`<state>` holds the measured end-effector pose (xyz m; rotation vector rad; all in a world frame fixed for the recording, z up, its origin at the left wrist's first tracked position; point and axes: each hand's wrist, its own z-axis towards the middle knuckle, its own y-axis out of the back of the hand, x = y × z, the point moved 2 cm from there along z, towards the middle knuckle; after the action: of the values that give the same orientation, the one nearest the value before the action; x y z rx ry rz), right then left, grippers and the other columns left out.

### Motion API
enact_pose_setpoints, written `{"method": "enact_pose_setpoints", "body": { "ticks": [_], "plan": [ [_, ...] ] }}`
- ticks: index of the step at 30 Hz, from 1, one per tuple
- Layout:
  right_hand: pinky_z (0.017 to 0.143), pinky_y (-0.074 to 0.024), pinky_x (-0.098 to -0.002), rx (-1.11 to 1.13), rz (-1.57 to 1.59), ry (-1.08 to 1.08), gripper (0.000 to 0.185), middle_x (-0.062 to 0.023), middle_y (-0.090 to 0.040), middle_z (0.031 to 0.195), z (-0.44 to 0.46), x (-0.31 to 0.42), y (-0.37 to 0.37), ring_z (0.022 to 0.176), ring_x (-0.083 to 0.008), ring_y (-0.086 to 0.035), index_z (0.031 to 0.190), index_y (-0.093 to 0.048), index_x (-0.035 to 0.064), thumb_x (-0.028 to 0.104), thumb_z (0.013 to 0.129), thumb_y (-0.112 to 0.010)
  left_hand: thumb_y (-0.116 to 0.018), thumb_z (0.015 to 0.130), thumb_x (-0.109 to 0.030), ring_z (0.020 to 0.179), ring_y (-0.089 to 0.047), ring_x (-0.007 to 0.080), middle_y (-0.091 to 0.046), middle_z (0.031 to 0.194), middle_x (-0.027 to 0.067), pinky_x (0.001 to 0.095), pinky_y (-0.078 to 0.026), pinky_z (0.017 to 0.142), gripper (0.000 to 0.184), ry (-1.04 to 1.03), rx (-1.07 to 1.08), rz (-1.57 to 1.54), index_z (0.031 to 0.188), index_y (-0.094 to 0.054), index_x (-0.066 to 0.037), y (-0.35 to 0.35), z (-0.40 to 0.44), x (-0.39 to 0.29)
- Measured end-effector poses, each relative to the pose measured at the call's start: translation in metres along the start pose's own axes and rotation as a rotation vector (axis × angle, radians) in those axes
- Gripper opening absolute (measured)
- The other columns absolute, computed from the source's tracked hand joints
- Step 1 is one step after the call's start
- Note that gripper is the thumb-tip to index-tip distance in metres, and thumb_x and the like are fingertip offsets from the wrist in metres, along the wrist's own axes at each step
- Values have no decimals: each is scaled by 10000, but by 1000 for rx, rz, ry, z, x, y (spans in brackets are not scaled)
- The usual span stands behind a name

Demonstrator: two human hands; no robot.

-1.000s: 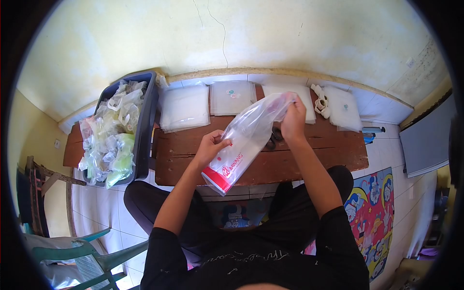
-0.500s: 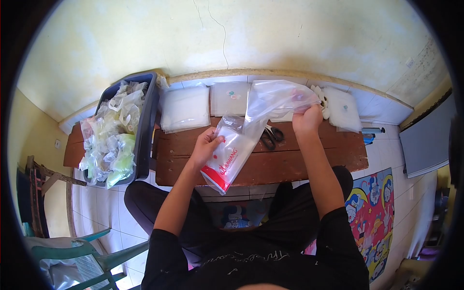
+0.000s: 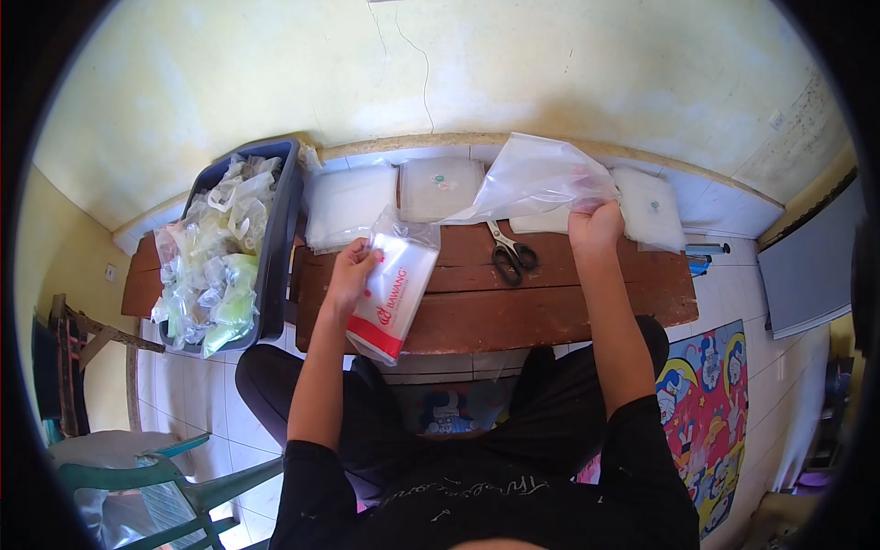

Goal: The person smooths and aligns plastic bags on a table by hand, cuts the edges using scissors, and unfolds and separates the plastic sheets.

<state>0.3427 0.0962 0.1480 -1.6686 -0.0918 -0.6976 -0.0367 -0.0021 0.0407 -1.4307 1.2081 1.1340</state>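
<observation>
My left hand [image 3: 356, 271] grips the side of a plastic packet with red "BAWANG" print [image 3: 396, 291], tilted above the front left of the bench. Up at the right, my right hand [image 3: 596, 225] is closed on the gathered end of a large clear plastic bag [image 3: 532, 179]. The bag spreads leftward from that fist, and its narrow tip ends close to the packet's top. Between the hands, black-handled scissors [image 3: 513, 260] lie on the brown wooden bench [image 3: 477, 316], touched by neither hand.
Stacks of clear plastic bags [image 3: 352, 203] line the bench's back edge, with another stack [image 3: 649, 209] at the right. A dark bin [image 3: 286, 197] full of crumpled plastic stands at the left. A green chair [image 3: 220, 490] is at lower left, a colourful mat [image 3: 706, 403] at right.
My left hand has moved left with the printed packet, and my right hand slightly right with the clear bag. The two pieces of plastic have drawn apart, uncovering the scissors.
</observation>
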Motion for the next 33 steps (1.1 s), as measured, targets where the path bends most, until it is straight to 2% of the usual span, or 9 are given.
{"method": "enact_pose_setpoints", "body": {
  "ticks": [3,5,17,20,26,28,29,31,33],
  "plan": [
    [977,-516,-441,26,-15,-16,328,-245,-613,1180,-1,-9,5,1058,-339,-630,1217,-515,-124,64,967,-413,-603,952,-125,621,-608,55,-698,863,27,210,-403,430,151,-7,-37,-33,1093,-610,-72,17,3,3],
    [946,-526,-464,47,-19,-78,231,-208,-621,1043,-4,-20,10,963,-336,-625,1090,-542,-75,65,963,-410,-608,953,-136,626,-608,58,-695,855,23,210,-421,460,150,19,-37,-8,1087,-611,-71,20,0,1],
    [865,-535,-481,21,-144,-224,256,-199,-619,1073,-45,-101,25,933,-345,-636,1166,-493,-30,119,993,-376,-630,918,-131,654,-591,81,-682,863,26,252,-470,532,173,29,-202,155,1065,-654,-42,30,7,11],
    [890,-522,-468,19,-176,-239,265,-201,-634,1065,-53,-110,20,946,-338,-636,1143,-526,-40,118,979,-390,-664,880,-158,627,-625,139,-697,858,71,312,-493,493,223,89,-298,339,1069,-661,-40,46,8,11],
    [851,-524,-438,61,-165,-259,226,-199,-657,992,-72,-131,8,907,-335,-643,1080,-556,-49,91,956,-428,-680,852,-187,615,-676,267,-708,829,150,382,-527,489,298,-142,-533,797,1114,-666,-46,57,2,5],
    [845,-524,-436,65,-144,-283,218,-199,-659,984,-79,-135,2,900,-334,-644,1078,-555,-50,83,953,-436,-683,845,-187,775,-692,235,-721,891,156,351,-514,723,289,10,-524,662,1085,-674,-27,59,-1,-3],
    [842,-525,-433,74,-146,-295,210,-197,-661,974,-82,-135,-1,894,-333,-646,1073,-555,-51,76,951,-442,-683,845,-187,775,-692,235,-721,891,156,351,-514,723,289,10,-528,659,1085,-674,-27,61,-1,-7],
    [840,-526,-430,84,-148,-309,202,-195,-662,965,-86,-136,-5,888,-332,-647,1069,-555,-52,70,948,-449,-683,846,-180,725,-705,283,-719,861,165,391,-543,544,291,-6,-529,597,1114,-678,-65,67,-2,-13],
    [842,-559,-495,134,-141,-340,205,-217,-630,1023,-87,-138,-6,885,-351,-651,1118,-504,-44,36,957,-404,-689,843,-184,748,-703,294,-719,863,164,403,-549,594,289,10,-522,577,1109,-680,-71,87,9,-1]
  ]
}}
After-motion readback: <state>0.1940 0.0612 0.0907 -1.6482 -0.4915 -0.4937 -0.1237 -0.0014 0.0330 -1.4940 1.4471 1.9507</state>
